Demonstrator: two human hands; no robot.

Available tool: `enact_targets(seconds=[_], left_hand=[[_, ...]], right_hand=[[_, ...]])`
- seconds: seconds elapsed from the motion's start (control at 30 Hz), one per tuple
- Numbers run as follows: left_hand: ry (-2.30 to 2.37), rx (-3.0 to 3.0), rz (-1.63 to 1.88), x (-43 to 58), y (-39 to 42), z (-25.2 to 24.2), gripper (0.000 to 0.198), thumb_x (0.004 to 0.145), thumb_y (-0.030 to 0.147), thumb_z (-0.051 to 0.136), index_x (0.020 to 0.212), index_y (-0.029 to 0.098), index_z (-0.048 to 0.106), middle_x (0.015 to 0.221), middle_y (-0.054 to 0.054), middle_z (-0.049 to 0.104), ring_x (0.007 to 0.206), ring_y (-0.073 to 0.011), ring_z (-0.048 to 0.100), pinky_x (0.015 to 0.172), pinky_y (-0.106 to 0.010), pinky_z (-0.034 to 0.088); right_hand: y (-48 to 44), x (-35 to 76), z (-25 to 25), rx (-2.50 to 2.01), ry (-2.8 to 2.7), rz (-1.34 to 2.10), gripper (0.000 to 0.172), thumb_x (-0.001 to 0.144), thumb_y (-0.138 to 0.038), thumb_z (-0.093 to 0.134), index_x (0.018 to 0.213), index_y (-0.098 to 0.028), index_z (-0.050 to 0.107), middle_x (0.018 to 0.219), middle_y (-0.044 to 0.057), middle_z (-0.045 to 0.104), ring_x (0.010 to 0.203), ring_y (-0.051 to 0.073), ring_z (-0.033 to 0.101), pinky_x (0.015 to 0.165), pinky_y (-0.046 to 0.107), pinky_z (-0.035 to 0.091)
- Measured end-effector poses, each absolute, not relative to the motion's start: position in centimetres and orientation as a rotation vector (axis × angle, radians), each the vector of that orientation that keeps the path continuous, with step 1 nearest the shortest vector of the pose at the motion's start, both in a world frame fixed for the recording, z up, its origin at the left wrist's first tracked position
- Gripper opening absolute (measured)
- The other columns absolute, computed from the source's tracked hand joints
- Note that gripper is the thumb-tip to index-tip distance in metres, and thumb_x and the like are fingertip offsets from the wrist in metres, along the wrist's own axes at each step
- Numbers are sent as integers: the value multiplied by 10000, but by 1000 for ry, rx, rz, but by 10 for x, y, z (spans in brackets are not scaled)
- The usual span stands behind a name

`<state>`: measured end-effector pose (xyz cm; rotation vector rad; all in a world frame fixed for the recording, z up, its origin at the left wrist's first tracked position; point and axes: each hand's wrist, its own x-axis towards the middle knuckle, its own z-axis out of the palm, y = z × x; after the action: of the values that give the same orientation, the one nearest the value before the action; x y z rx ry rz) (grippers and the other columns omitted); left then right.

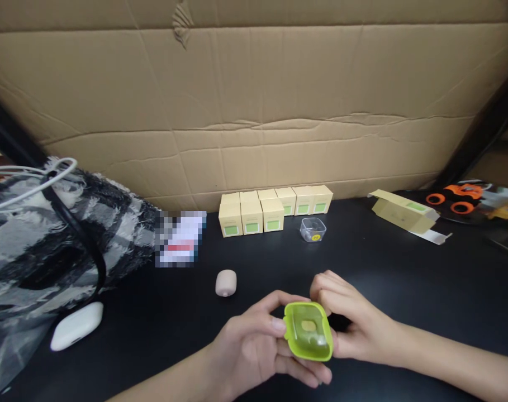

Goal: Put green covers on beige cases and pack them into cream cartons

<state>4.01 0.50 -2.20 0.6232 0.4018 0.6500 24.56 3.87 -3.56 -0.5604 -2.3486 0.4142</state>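
A small lime-green case (309, 331) with rounded corners and a see-through middle is held above the black table. A small pale patch shows through its centre. My left hand (254, 343) is closed on it, with the thumb on its left edge and the fingers underneath. At the case's right side, my right hand (354, 318) has its fingers curled, and its thumb meets the lower right edge. Beyond my left hand lies a small beige rounded case (226, 283). A clear little tub (313, 229) with a yellow sticker stands farther back.
Several pale yellow boxes (252, 214) stand in rows before the cardboard wall (254, 84). An opened yellow carton (404, 212) and an orange-wheeled toy (455, 198) are at right. At left are a white case (77, 326), black-and-white fabric (123, 223) and a white cable (39, 190).
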Motion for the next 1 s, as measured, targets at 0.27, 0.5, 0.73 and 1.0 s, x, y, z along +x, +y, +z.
enact_targets(seconds=[0.27, 0.5, 0.73, 1.0], left_hand=[[339, 665, 649, 39, 4, -23, 285, 744, 204, 597, 1025, 168, 633, 847, -104, 743, 759, -219, 749, 693, -272, 533], [284, 724, 563, 38, 4, -22, 360, 712, 186, 636, 1072, 171, 633, 980, -148, 752, 783, -231, 743, 686, -294, 522], [446, 771, 522, 42, 2, -26, 444, 663, 229, 670, 1084, 88, 677, 928, -156, 747, 728, -209, 723, 703, -297, 513], [713, 851, 800, 46, 0, -21, 226, 712, 251, 745, 887, 124, 678, 789, -99, 753, 574, -122, 614, 574, -235, 444]], right_hand=[[38, 245, -36, -539, -2375, 332, 400, 945, -439, 458, 643, -186, 390, 685, -12, 457, 627, 119, 419, 616, 294, 330], [57, 244, -20, -636, -2253, 728, 226, 867, -80, 463, 1051, -194, 528, 931, 36, 529, 788, 122, 559, 713, 269, 504], [89, 175, 22, -135, -2831, 381, 544, 821, 9, 467, 1332, -176, 458, 1415, 79, 474, 1244, 199, 458, 1013, 372, 407], [108, 142, 9, -128, -2852, 481, 349, 850, -161, 620, 1200, -163, 608, 1154, 79, 650, 1032, 202, 560, 873, 308, 477]])
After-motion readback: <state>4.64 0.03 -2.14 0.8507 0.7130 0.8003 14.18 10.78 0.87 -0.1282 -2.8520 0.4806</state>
